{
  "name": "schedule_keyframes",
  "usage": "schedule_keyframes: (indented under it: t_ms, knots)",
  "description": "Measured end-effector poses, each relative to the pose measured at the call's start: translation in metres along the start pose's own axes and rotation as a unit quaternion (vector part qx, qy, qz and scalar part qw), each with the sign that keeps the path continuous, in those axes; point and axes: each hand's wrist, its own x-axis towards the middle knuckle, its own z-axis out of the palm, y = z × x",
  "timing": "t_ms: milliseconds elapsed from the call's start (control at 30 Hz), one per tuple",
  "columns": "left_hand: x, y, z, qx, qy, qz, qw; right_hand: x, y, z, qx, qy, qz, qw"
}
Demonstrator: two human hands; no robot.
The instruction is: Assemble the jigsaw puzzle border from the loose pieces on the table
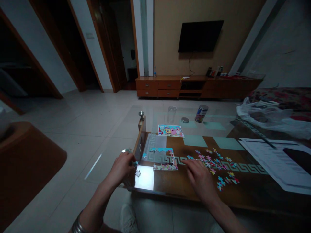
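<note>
Two hands flank a part-built border near the table's left edge. Left hand by the near-left corner, fingertips close to a blue piece; cannot confirm a pinch. Right hand just right of the border, fingers bent, grip unreadable. Loose pieces farther toward the right edge. Advisable: match colour to card, align tabs, press straight down, steady border.
</note>
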Motion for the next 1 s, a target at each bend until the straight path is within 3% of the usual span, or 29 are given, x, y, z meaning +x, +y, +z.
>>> schedule_keyframes:
  t_ms: [300,667,1000]
  knots:
    - [-0.011,0.026,0.000,0.022,-0.068,0.060,0.996,-0.002,-0.001,-0.005,0.010,-0.025,0.005,1.000]
    - [0.007,0.013,0.018,0.035,-0.073,0.079,0.994,-0.001,-0.008,-0.005,0.019,-0.054,-0.011,0.998]
    - [-0.003,0.022,-0.001,0.089,-0.061,0.007,0.994,-0.003,-0.008,-0.006,0.036,-0.059,-0.004,0.998]
